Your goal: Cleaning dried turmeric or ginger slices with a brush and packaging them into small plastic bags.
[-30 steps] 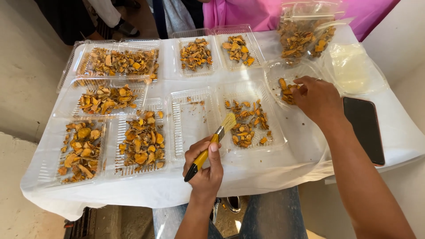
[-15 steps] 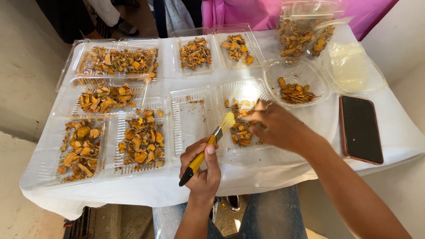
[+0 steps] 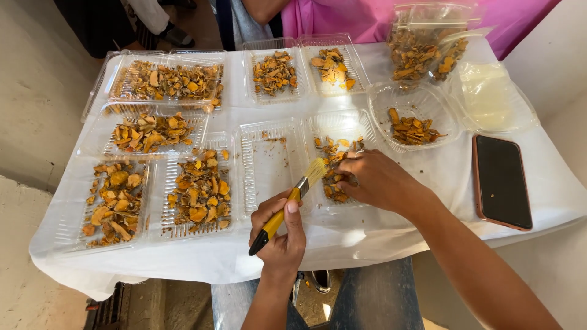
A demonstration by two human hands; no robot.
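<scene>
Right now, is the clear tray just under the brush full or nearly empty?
Nearly empty. The clear tray beside the brush holds only a few orange crumbs near its far edge; its ribbed bottom shows bare.

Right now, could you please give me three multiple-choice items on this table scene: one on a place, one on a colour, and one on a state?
1. Where does the phone lie?
A. at the table's right edge
B. among the left trays
C. inside the round bowl

2. What colour is the brush handle?
A. red
B. yellow and black
C. all white

3. What is the right hand doing?
A. holding the brush
B. resting on the phone
C. reaching into a tray of dried orange pieces

Answers: 1 A, it lies dark beside the white cloth's right side. 2 B, yellow shaft, black end, in the left hand. 3 C, its fingers are among the pieces.
</scene>
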